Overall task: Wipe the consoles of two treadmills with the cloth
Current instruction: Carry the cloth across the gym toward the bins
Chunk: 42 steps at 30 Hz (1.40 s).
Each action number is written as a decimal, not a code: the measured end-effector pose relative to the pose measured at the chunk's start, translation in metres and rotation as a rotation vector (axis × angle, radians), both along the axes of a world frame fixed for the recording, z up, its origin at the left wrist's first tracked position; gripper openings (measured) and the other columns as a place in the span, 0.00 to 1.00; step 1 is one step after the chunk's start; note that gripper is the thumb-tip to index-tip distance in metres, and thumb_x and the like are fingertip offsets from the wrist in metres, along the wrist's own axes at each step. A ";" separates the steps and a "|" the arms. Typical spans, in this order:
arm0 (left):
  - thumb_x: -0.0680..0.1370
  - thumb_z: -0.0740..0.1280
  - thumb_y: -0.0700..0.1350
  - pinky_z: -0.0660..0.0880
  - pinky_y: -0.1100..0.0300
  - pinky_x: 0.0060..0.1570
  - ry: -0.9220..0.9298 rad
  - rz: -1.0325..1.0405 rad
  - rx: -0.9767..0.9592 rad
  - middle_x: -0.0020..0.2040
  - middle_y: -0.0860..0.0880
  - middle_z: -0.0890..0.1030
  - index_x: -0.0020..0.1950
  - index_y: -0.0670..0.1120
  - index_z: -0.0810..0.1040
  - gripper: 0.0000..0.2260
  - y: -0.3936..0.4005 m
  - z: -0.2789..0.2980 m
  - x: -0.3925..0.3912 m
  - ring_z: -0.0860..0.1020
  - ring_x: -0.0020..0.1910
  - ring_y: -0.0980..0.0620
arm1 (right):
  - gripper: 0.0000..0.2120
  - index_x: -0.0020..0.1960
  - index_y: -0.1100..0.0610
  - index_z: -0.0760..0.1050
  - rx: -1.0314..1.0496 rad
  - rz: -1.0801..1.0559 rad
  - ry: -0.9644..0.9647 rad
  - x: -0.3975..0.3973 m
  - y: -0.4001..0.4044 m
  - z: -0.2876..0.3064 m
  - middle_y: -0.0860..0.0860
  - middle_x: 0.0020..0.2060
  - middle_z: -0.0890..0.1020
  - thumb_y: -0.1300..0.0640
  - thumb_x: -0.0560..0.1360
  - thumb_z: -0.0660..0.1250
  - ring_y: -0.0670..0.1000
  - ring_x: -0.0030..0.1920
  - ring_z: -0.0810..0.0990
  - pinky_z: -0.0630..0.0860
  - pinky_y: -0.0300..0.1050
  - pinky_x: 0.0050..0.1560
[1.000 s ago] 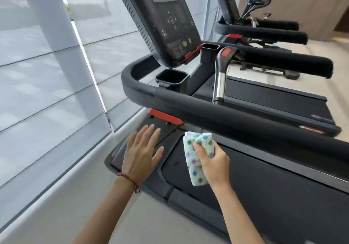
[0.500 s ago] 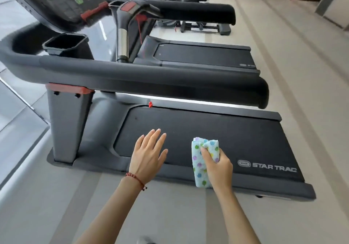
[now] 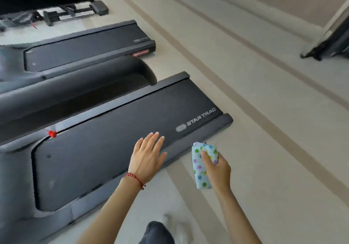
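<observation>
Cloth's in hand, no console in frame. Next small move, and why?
Probably turn back left and raise the right hand toward a console. It grips the dotted cloth over the floor beside the near treadmill deck's rear end; the left hand hovers open over the belt. Only decks and a handrail show, so nothing wipeable is within the cloth's reach.

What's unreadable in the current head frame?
- Consoles: out of the head view past the left edge; only the near treadmill belt and the handrail show.
- Far treadmill: logo too small and blurred.
- Cloth: part hidden by the right hand.
- Left hand: contact with the belt unclear.
</observation>
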<state>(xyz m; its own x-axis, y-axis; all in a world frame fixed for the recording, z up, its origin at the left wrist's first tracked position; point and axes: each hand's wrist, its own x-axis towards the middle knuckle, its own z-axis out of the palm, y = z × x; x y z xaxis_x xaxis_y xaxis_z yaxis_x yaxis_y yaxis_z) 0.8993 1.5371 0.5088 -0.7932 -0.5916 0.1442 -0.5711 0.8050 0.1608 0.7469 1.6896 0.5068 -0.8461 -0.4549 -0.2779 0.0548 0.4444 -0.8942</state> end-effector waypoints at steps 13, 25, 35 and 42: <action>0.81 0.43 0.57 0.74 0.45 0.56 -0.036 -0.597 0.114 0.59 0.42 0.78 0.61 0.41 0.77 0.29 0.041 -0.019 -0.112 0.75 0.59 0.42 | 0.05 0.43 0.54 0.77 -0.036 -0.642 -0.070 -0.002 0.107 -0.010 0.45 0.36 0.80 0.53 0.74 0.67 0.40 0.35 0.77 0.68 0.23 0.26; 0.81 0.42 0.58 0.74 0.43 0.55 -0.135 -0.894 0.166 0.61 0.40 0.77 0.62 0.41 0.76 0.30 0.146 -0.034 -0.246 0.76 0.59 0.40 | 0.08 0.42 0.55 0.75 0.050 -0.977 -0.072 -0.064 0.220 -0.021 0.45 0.34 0.77 0.50 0.75 0.66 0.46 0.37 0.76 0.70 0.34 0.35; 0.81 0.42 0.58 0.72 0.41 0.56 -0.165 -0.881 0.170 0.62 0.41 0.77 0.62 0.41 0.76 0.30 0.199 -0.031 -0.377 0.76 0.60 0.41 | 0.10 0.41 0.57 0.74 0.044 -0.984 -0.084 -0.202 0.272 -0.010 0.45 0.33 0.76 0.51 0.75 0.66 0.42 0.34 0.74 0.68 0.33 0.31; 0.81 0.42 0.58 0.73 0.42 0.55 -0.172 -0.878 0.171 0.60 0.41 0.78 0.61 0.42 0.77 0.31 0.192 -0.041 -0.493 0.77 0.59 0.41 | 0.08 0.45 0.56 0.76 0.039 -0.989 -0.100 -0.322 0.270 -0.018 0.47 0.36 0.78 0.51 0.75 0.66 0.41 0.36 0.75 0.68 0.33 0.32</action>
